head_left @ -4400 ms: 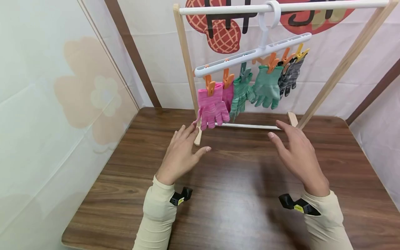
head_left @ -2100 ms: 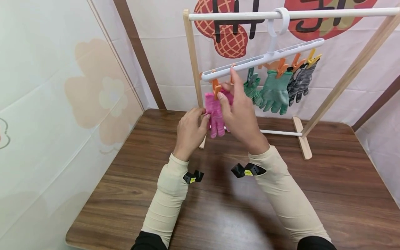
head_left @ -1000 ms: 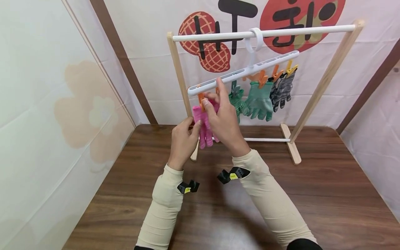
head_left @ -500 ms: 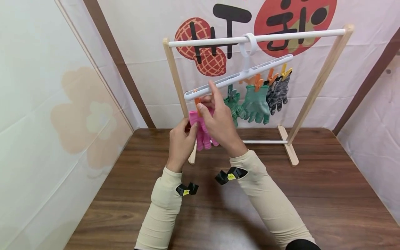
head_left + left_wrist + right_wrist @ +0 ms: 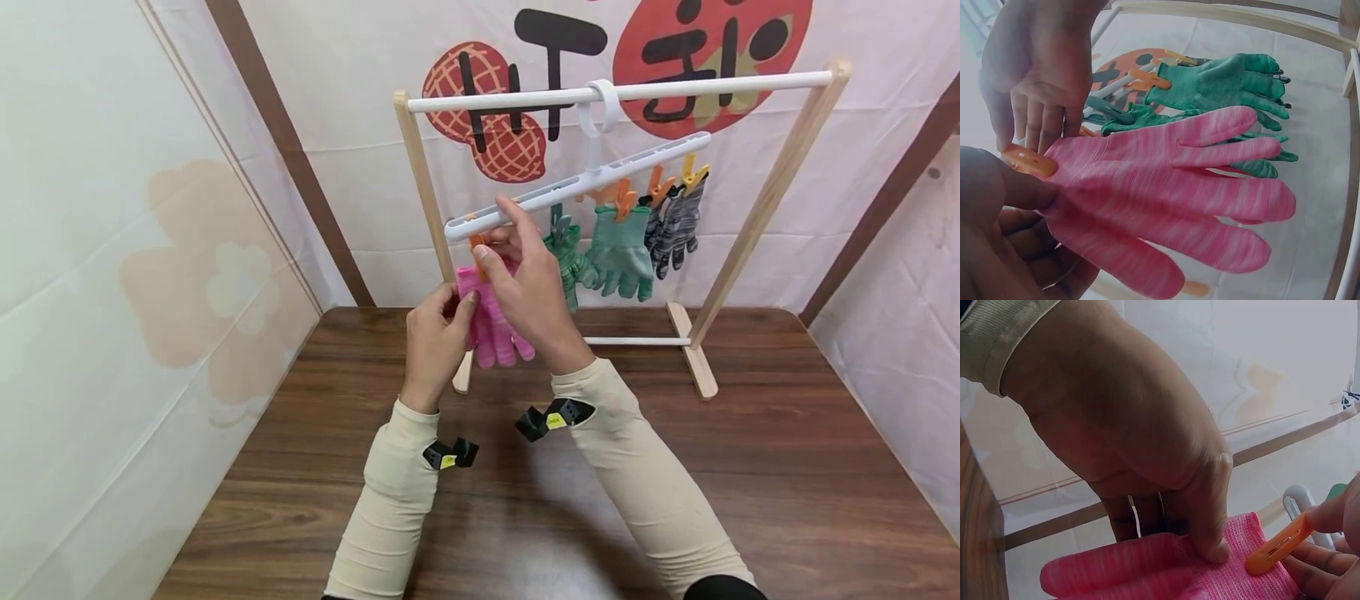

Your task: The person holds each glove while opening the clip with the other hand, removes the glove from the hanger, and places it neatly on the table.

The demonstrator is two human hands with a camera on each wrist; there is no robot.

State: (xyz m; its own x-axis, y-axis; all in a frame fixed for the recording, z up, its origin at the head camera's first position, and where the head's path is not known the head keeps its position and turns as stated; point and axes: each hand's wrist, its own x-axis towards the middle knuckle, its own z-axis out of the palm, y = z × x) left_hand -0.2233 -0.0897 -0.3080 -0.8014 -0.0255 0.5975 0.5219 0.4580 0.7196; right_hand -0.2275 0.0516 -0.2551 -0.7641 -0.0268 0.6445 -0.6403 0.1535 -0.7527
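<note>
A pink glove (image 5: 495,333) hangs from the left end of the white hanger (image 5: 637,161) by an orange clothespin (image 5: 477,247). My left hand (image 5: 433,346) pinches the glove's cuff edge between thumb and fingers. With thumb and fingers, my right hand (image 5: 538,292) grips the clothespin, its index finger reaching up to the hanger bar. In the left wrist view the clothespin (image 5: 1032,162) sits on the cuff of the spread pink glove (image 5: 1160,169). The right wrist view shows the left thumb pressing the cuff beside the clothespin (image 5: 1279,547). A second pink glove is hidden behind my right hand.
Green gloves (image 5: 621,250) and a grey-black glove (image 5: 678,223) hang farther right on clothespins, one of them yellow (image 5: 693,173). The hanger hooks over the rack's white rail (image 5: 720,87). Wooden rack legs (image 5: 692,350) stand on the brown table (image 5: 637,450).
Both hands, at first apart with fingers extended, have come to the pink glove: the left pinched its cuff, the right took the clothespin. The glove has since turned slightly. The head view has shifted.
</note>
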